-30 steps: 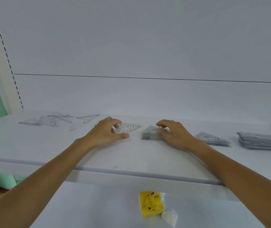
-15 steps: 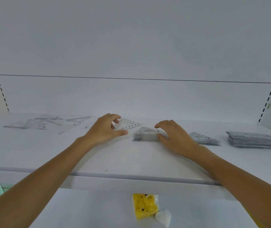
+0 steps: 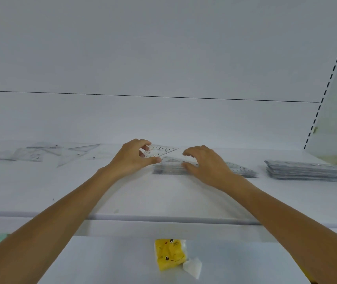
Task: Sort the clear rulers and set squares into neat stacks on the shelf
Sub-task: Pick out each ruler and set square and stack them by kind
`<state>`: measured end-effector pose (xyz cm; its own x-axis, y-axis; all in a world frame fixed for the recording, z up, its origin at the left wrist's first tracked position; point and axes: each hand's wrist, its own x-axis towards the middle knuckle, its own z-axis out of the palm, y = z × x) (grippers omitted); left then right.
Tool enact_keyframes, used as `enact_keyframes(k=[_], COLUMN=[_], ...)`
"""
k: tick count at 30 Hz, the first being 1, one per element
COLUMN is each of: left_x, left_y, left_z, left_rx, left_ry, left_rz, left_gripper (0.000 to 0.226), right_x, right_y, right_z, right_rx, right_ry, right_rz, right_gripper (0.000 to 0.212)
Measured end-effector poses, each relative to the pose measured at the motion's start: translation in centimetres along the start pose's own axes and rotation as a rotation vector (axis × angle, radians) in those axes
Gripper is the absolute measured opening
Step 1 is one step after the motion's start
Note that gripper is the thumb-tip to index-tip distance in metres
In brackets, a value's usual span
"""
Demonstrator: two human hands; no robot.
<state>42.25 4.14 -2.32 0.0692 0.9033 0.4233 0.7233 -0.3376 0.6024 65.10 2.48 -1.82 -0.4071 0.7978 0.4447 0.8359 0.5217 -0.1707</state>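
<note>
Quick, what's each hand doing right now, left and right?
Left hand: pinching a set square between thumb and fingers.
Right hand: curled over the stack, thumb at its edge; grip cannot be told.

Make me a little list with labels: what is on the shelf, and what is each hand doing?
Left hand: pinches one clear set square with printed numbers.
Right hand: curved over the middle stack, thumb at its front edge; whether it really holds it cannot be told.
Shelf, left part: loose clear pieces, scattered flat.
Shelf, right part: thick neat stack.
Lower level: yellow packet.
</note>
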Motion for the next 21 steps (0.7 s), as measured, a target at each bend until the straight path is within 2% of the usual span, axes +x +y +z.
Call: enact_keyframes(k=[3,5,8,11,15,17,21], left_x=[-0.7,-1.2,-1.8,-2.2,-2.3,-2.3,-1.9], left_y=[-0.8,-1.5,-2.5,-3.3,-3.5,-3.3,-2.3], left_z=[-1.0,-2.0,-3.3,-3.9,-3.5,-3.3,-2.9], left_rx=[0.024,0.045,0.067,0.066,0.068,0.06,0.04], left_ry=[0.014,0.026,0.047,0.065,0.056,0.051,0.05], left_rz=[-0.015,-0.024,-0.032,-0.057,-0.048,-0.038,-0.012], left_gripper=[0.065,0.065,0.064,0.064,0.065,0.065,0.064], right_x=[1.6,1.9,1.8,1.8,1.6,1.5,1.5], right_y=[-0.3,-0.5,-0.3,-0.2,-0.4,-0.4,0.0], right_z=[0.9,1.7,2.3,2.3,2.2,2.3,1.2], right_rx=[-0.084,-0.123,-0.204,-0.212,-0.103,-0.136,-0.197], right_ry=[-0.125,-0.155,-0.103,-0.069,-0.018,0.005,0.164], right_rz=[-0.006,-0.019,-0.116,-0.205,-0.205,-0.226,-0.208], right_gripper=[0.049,0.045,0.03,0.029,0.028,0.03,0.028])
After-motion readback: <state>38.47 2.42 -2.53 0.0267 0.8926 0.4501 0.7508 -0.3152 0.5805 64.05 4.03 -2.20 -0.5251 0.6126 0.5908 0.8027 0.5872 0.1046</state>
